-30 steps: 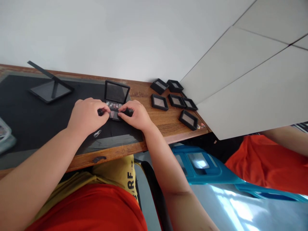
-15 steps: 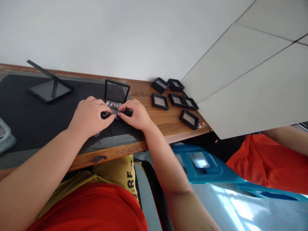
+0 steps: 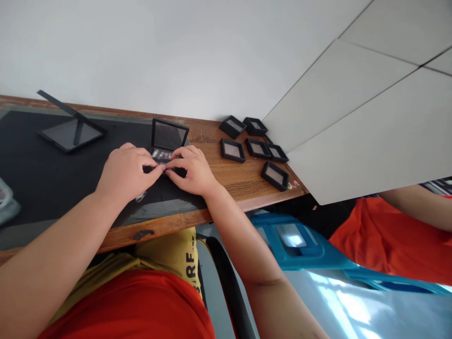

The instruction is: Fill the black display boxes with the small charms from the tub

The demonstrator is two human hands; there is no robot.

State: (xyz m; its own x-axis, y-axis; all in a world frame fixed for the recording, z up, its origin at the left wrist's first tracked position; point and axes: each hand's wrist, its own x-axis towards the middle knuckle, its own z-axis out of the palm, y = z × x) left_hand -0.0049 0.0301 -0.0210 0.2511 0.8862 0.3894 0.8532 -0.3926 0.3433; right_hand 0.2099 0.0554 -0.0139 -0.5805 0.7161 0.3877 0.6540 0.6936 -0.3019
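Note:
A small black case (image 3: 170, 134) stands open on the black mat, its windowed lid tilted up at the back. Inside it lies a row of shiny press-on nails (image 3: 161, 155), partly covered by my fingers. My left hand (image 3: 129, 170) is pinched over the front of the case. From the other side my right hand (image 3: 192, 170) is pinched too, and the fingertips of both hands meet there. Whatever lies between them is too small and too covered to name. A clear, glossy nail (image 3: 141, 197) rests on the mat just below my left hand.
Several black window boxes (image 3: 233, 150) stand on the bare wood to the right. A larger black frame-like case (image 3: 72, 134) is open at left. A clear container (image 3: 7, 202) shows at the left edge. A person in red (image 3: 391, 240) is beyond the white panel (image 3: 370, 127).
My left fingertips have moved right across the front of the case. My right fingertips have come left to meet them. A pinkish nail visible by my left fingertips earlier is now hidden.

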